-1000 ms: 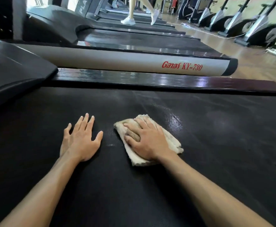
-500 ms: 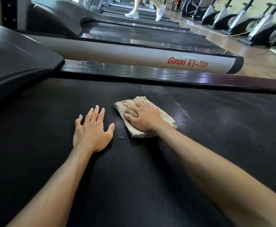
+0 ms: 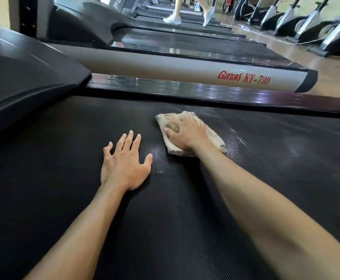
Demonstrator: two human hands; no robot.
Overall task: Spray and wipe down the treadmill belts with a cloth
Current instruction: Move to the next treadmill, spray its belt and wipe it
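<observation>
The black treadmill belt (image 3: 64,188) fills the lower view. A beige cloth (image 3: 215,139) lies on the belt near the far side rail (image 3: 185,91). My right hand (image 3: 187,132) presses down on the cloth, its fingers bent over it, with a fold bunched between thumb and forefinger. Flat on the bare belt, just left of the cloth and a little nearer to me, rests my left hand (image 3: 124,166) with fingers spread; it holds nothing. Damp streaks (image 3: 246,142) shine on the belt right of the cloth. No spray bottle is in view.
The black motor cover (image 3: 23,81) rises at the left. Beyond the rail stands a neighbouring treadmill (image 3: 165,67) marked Ganas KY-730. A person's legs in white shoes (image 3: 173,19) walk on a farther treadmill. Exercise bikes (image 3: 306,23) line the wooden floor at the back right.
My right hand has pushed the cloth away from me, toward the far rail. My left hand has slid forward on the belt and stays flat.
</observation>
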